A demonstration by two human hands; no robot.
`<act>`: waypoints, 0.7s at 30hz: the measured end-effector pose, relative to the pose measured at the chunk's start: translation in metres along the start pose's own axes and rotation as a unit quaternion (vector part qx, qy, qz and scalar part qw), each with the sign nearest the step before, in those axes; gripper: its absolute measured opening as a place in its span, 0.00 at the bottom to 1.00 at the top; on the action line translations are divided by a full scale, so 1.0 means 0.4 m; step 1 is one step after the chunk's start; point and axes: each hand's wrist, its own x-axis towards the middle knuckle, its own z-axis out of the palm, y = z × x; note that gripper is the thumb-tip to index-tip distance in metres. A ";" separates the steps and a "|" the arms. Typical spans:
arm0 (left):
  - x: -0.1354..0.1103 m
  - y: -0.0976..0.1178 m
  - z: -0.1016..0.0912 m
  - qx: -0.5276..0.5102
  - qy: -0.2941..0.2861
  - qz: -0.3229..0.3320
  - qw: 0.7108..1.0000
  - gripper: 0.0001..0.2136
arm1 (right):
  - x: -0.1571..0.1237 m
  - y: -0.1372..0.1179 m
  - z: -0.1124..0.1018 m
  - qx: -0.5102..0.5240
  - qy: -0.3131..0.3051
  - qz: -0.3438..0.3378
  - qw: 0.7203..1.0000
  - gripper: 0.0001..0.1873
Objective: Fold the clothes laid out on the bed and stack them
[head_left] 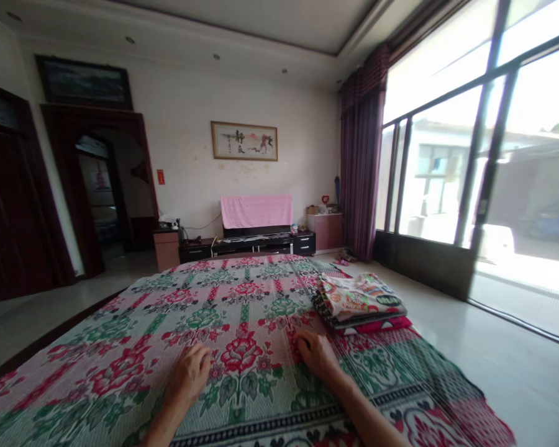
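Note:
My left hand (194,367) is over the floral bedspread (242,388), its fingers curled in and no object showing in them. To the right, my right hand (315,352) is also curled into a loose fist above the same red, green and white cloth. Nothing shows in that hand either, though the undersides of both hands are hidden. Just beyond my right hand lies a stack of folded clothes (361,295). A white printed piece is on top, with dark and red pieces beneath it.
A low black TV cabinet (265,246) runs along the far wall, with a pink cloth (256,211) draped above it. A purple curtain (363,161) hangs beside the large windows at right. Doorways are at left, and pale tiled floor (451,323) borders the bedspread.

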 end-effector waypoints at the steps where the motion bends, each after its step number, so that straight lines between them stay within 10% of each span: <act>1: -0.001 -0.004 0.005 0.001 0.006 0.008 1.000 0.13 | 0.000 0.001 0.001 0.001 -0.001 -0.001 1.000 0.17; 21: -0.002 0.040 -0.022 0.011 -0.020 -0.007 1.000 0.14 | 0.001 -0.014 -0.013 0.000 -0.015 -0.013 1.000 0.15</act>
